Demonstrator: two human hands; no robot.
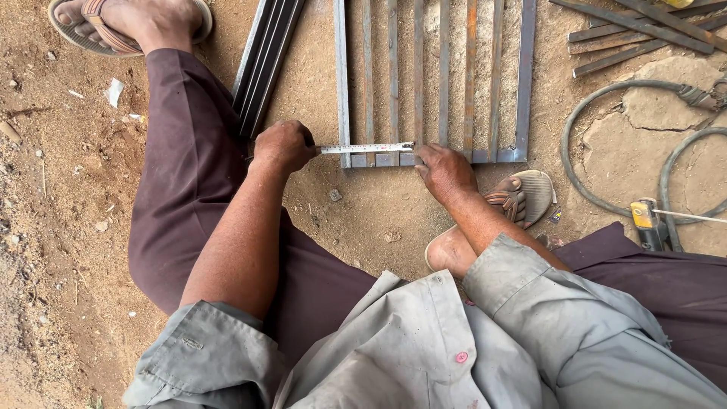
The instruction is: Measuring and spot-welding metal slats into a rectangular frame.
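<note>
I am seeing the left hand (282,145) clenching the tape measure's case at frame center, its blade (365,148) stretching right across the bottom rail of the steel grille (433,157) lying on the dirt floor (68,189). The right hand (445,171) is pinning the blade's end against the rail with its fingers (421,154). Hoses (598,113) are curling at the right.

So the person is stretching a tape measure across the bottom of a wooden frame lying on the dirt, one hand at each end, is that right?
Not quite: the frame is rusty metal bars, not wood. The head view shows the rest as you say: it lies on the dirt, with the left hand and right hand stretching the tape measure across its bottom.
</note>
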